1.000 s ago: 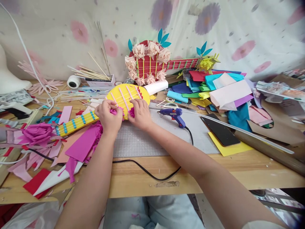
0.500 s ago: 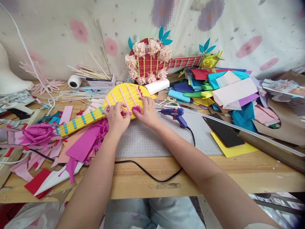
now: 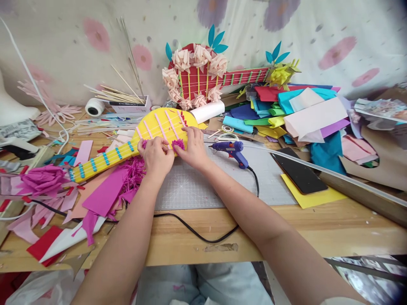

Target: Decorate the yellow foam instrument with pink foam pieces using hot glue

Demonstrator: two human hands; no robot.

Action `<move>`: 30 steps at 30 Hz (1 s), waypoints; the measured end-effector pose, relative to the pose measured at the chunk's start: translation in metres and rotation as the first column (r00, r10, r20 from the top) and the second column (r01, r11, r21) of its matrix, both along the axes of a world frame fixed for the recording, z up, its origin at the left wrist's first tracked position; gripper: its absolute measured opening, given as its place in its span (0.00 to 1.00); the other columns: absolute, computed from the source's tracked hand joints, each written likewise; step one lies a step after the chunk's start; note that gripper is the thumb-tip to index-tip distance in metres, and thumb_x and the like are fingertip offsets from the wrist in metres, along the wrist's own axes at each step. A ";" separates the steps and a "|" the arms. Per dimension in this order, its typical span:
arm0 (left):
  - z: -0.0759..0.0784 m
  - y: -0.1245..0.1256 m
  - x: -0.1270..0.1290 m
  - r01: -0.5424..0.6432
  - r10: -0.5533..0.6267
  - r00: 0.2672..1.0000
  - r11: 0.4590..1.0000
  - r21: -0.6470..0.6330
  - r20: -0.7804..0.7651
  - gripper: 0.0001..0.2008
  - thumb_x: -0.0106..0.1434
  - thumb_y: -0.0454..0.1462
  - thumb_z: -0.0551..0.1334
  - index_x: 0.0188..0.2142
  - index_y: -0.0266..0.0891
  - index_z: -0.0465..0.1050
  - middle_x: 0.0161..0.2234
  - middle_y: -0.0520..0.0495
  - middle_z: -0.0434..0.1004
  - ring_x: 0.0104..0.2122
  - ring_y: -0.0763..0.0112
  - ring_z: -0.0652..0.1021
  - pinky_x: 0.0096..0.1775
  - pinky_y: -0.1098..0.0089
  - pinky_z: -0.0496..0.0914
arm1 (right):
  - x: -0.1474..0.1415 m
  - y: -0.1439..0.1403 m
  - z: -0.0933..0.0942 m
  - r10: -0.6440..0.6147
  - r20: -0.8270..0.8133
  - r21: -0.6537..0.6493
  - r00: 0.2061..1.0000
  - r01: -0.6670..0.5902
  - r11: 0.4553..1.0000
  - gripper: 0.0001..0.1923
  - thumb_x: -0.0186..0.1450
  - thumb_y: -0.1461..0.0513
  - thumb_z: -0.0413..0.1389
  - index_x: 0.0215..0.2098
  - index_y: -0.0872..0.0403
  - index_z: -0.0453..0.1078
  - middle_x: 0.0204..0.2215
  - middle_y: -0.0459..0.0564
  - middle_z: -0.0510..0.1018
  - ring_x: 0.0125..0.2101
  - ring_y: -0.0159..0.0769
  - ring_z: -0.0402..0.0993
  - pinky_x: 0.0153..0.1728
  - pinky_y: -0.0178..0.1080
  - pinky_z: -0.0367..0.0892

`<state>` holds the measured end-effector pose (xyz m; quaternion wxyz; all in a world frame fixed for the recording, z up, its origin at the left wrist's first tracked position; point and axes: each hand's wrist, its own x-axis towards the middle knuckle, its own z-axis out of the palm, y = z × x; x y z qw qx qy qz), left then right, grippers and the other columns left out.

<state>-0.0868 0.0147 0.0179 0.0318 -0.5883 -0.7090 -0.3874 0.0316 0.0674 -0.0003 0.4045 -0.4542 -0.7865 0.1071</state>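
Observation:
A yellow toy guitar (image 3: 148,120) with pink strips, white strings and blue frets lies slanted in front of me. My left hand (image 3: 157,156) is closed at its near edge, its fingers bent together around a fringed magenta paper flower (image 3: 144,144), mostly hidden behind them. Against the body's right side rests my right hand (image 3: 194,148), fingers stretched and apart, its thumb touching a second magenta tuft (image 3: 178,143). Red bits (image 3: 182,118) sit at the guitar's upper right. A magenta paper rose (image 3: 44,180) is at the neck's end.
A blue glue gun (image 3: 230,149) lies on the grey cutting mat (image 3: 190,190), its black cord looping forward. A red flower-trimmed guitar (image 3: 193,82) stands behind. To the right are coloured papers (image 3: 313,116) and a phone (image 3: 299,171); magenta shreds (image 3: 132,176) lie left.
The view has shifted slightly, so most things sit a little further left. Both hands remain at the guitar body; the left fingers have moved slightly and more magenta shows beside them.

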 end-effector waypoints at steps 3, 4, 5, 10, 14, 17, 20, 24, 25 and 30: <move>-0.001 0.001 0.000 -0.019 0.019 1.000 1.000 -0.019 0.001 0.07 0.49 0.31 0.57 0.29 0.43 0.62 0.22 0.52 0.72 0.40 0.60 0.73 0.58 0.54 0.49 | 0.000 0.000 0.000 0.004 -0.029 0.003 1.000 -0.004 1.000 0.26 0.57 0.58 0.55 0.53 0.57 0.59 0.51 0.61 0.63 0.55 0.49 0.55 0.56 0.52 0.52; -0.001 0.002 0.000 -0.024 0.024 1.000 1.000 -0.020 -0.002 0.06 0.50 0.31 0.57 0.28 0.43 0.62 0.23 0.52 0.72 0.40 0.60 0.73 0.58 0.54 0.49 | -0.001 0.000 0.000 0.005 -0.032 0.003 0.999 -0.005 1.000 0.26 0.57 0.58 0.55 0.53 0.57 0.59 0.51 0.61 0.63 0.54 0.49 0.55 0.56 0.51 0.52; -0.002 0.002 0.000 -0.027 0.027 1.000 0.999 -0.019 -0.006 0.06 0.50 0.31 0.57 0.28 0.43 0.62 0.23 0.53 0.72 0.40 0.60 0.74 0.58 0.54 0.49 | -0.001 -0.001 0.000 0.005 -0.032 0.002 0.999 -0.005 1.000 0.26 0.57 0.58 0.55 0.53 0.57 0.59 0.51 0.61 0.62 0.54 0.49 0.55 0.56 0.51 0.52; -0.003 0.003 0.000 -0.028 0.027 1.000 1.000 -0.014 -0.014 0.06 0.50 0.32 0.56 0.29 0.43 0.62 0.24 0.53 0.73 0.41 0.61 0.74 0.58 0.55 0.49 | -0.001 -0.002 0.002 -0.005 -0.030 -0.006 1.000 0.005 1.000 0.26 0.57 0.58 0.55 0.52 0.57 0.59 0.51 0.61 0.62 0.54 0.48 0.56 0.56 0.51 0.53; -0.003 0.001 -0.002 -0.003 0.002 1.000 0.999 -0.032 -0.019 0.06 0.51 0.33 0.58 0.30 0.43 0.62 0.25 0.52 0.75 0.43 0.61 0.74 0.59 0.54 0.48 | -0.001 -0.003 0.002 -0.015 -0.030 -0.010 0.999 0.015 1.000 0.26 0.57 0.58 0.56 0.52 0.58 0.60 0.51 0.61 0.63 0.54 0.48 0.56 0.57 0.50 0.53; -0.002 0.000 -0.002 0.009 -0.010 1.000 0.999 -0.049 -0.024 0.07 0.52 0.34 0.58 0.32 0.43 0.62 0.27 0.52 0.76 0.44 0.61 0.73 0.59 0.54 0.47 | -0.001 -0.003 0.002 -0.012 -0.028 -0.015 1.000 0.011 1.000 0.26 0.57 0.58 0.56 0.52 0.58 0.60 0.51 0.61 0.62 0.54 0.48 0.56 0.56 0.51 0.53; -0.002 -0.001 -0.003 0.016 -0.018 0.999 0.998 -0.057 -0.037 0.07 0.53 0.34 0.57 0.33 0.43 0.62 0.28 0.52 0.77 0.45 0.60 0.73 0.59 0.53 0.46 | -0.001 -0.002 0.001 -0.011 -0.042 -0.007 0.999 0.011 1.000 0.26 0.57 0.58 0.57 0.52 0.57 0.60 0.51 0.61 0.63 0.54 0.48 0.56 0.56 0.52 0.54; -0.001 -0.001 -0.003 0.029 -0.031 0.998 0.999 -0.043 -0.054 0.07 0.53 0.34 0.56 0.34 0.43 0.62 0.29 0.51 0.78 0.45 0.59 0.73 0.59 0.53 0.46 | -0.001 -0.002 0.000 -0.015 -0.058 0.006 0.998 0.016 1.000 0.25 0.57 0.59 0.58 0.51 0.56 0.61 0.51 0.60 0.63 0.54 0.48 0.56 0.56 0.52 0.54; -0.001 -0.001 -0.002 0.032 -0.034 0.998 0.999 -0.039 -0.056 0.07 0.53 0.34 0.56 0.34 0.43 0.62 0.30 0.51 0.78 0.45 0.59 0.73 0.59 0.53 0.46 | -0.001 -0.002 0.000 -0.014 -0.058 0.008 0.998 0.015 1.000 0.25 0.56 0.59 0.58 0.51 0.57 0.61 0.51 0.60 0.64 0.54 0.48 0.56 0.56 0.52 0.54; 0.000 -0.001 -0.003 0.051 -0.052 0.998 0.998 -0.030 -0.040 0.06 0.54 0.33 0.54 0.33 0.43 0.62 0.33 0.50 0.79 0.45 0.61 0.74 0.59 0.53 0.47 | -0.002 -0.002 0.000 -0.012 -0.062 0.017 0.998 0.014 1.000 0.26 0.57 0.58 0.58 0.51 0.58 0.61 0.51 0.61 0.64 0.54 0.48 0.56 0.57 0.51 0.54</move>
